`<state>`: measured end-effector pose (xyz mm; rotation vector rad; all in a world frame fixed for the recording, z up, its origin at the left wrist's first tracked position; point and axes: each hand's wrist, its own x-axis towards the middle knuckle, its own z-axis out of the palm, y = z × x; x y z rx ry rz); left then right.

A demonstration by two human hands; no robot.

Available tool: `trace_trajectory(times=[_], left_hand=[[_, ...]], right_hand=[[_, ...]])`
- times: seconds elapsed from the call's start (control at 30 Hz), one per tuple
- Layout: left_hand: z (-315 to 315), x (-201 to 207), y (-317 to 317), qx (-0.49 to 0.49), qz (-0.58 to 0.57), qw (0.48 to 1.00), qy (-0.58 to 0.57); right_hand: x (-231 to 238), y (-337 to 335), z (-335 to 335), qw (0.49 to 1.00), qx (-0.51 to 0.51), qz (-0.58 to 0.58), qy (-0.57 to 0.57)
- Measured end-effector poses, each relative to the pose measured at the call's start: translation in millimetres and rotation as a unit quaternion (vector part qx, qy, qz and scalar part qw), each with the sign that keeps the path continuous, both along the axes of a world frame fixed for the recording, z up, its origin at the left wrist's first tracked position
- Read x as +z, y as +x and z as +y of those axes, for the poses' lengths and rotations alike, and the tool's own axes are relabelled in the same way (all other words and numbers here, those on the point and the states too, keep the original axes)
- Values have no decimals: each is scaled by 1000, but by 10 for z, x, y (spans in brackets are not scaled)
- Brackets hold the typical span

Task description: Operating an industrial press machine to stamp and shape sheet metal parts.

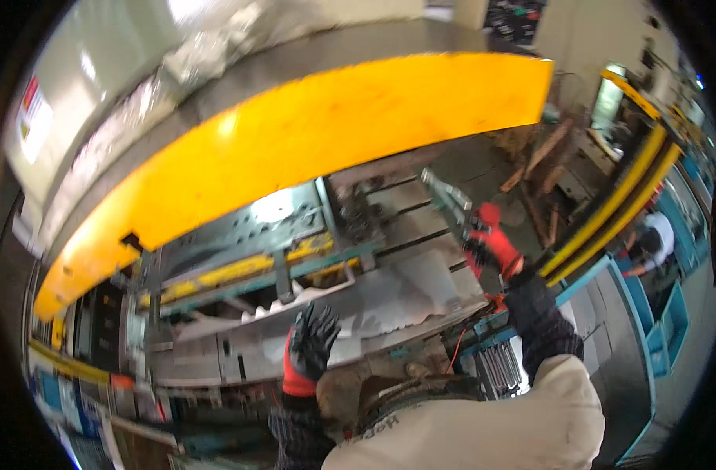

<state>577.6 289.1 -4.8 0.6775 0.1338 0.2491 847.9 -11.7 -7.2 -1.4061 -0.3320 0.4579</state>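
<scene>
My left hand [312, 345], in a red glove with a black palm, is open with its fingers spread. It is at the near edge of a thin grey metal sheet [409, 294]; I cannot tell whether it touches the sheet. My right hand [495, 239], gloved in red and black, is raised at the sheet's right end. Its fingers are closed around a long, narrow, shiny metal piece [449, 194] that points up and left. Motion blur hides the exact shape of that piece. Behind the sheet is the press die [283, 215], with a steel plate full of holes.
A thick yellow press guard [311, 117] spans overhead. Yellow-and-black posts [609, 204] stand at right, near a blue-edged metal table [609, 329]. Beyond it, another person [652, 239] bends by blue bins [671, 321]. Wooden boards [547, 153] lie behind the press bed.
</scene>
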Motion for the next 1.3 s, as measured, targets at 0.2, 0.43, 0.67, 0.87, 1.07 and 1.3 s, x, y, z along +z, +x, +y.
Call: trace_trajectory(times=[0.2, 0.43, 0.67, 0.87, 1.07, 1.3], left_hand=[[36, 39, 290, 78, -26, 993, -82], [-2, 493, 651, 154, -81, 984, 37], [138, 909, 768, 199, -91, 973, 78], [218, 1270, 993, 191, -143, 969, 56], [240, 1301, 1038, 234, -109, 950, 178], [268, 1322, 967, 175, -159, 966, 108]], right_hand=[[346, 1092, 839, 985, 156, -21, -68], [48, 1881, 1522, 931, 316, -73, -167], [296, 2339, 1918, 857, 200, -420, -222], [446, 2466, 2059, 865, 245, -372, -231], [472, 2500, 2211, 857, 256, -378, -237], [451, 2485, 2399, 847, 268, -395, -235]])
